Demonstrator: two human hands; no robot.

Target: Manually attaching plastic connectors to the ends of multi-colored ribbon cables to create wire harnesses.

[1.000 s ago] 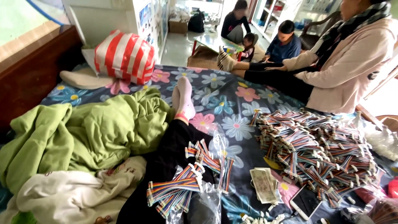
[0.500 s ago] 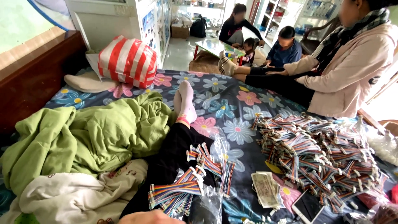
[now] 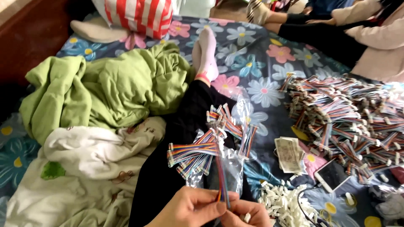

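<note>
Both hands now rise into view at the bottom edge. Left hand and right hand pinch a striped wire strand, running upright toward the wire bundles just above.

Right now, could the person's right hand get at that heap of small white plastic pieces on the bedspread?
Probably yes. The right hand sits just beside the white plastic pieces, with nothing lying between them. But it is pinching a rainbow ribbon cable together with the left hand, so it would need to let go first.
</note>
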